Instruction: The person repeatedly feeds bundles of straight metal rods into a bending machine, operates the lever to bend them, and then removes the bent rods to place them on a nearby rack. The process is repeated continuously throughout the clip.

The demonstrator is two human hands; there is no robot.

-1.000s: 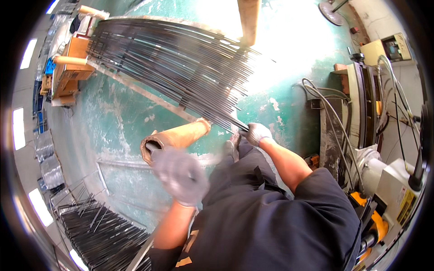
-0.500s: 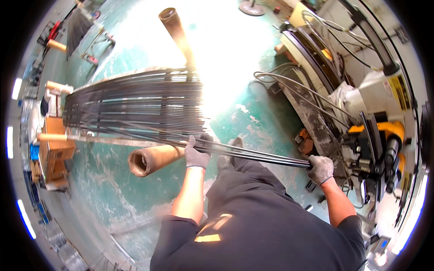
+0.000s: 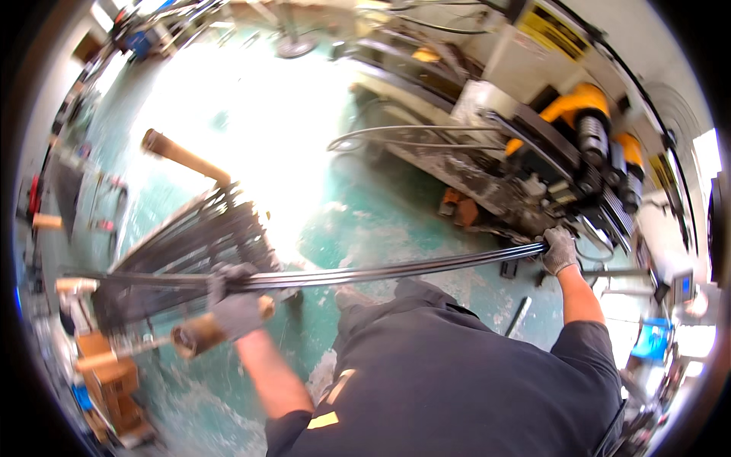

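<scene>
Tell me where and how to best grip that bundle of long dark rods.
Likely from the person's side, at two places well apart: right hand wrapped near the right end, left hand far along toward the left. The bundle of rods is long, thin and lies crosswise, so one grip would probably let it tip.

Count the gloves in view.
2: one on the left hand, blurred, at the rods; one on the right hand, gripping the rods' right end. No others show.
</scene>
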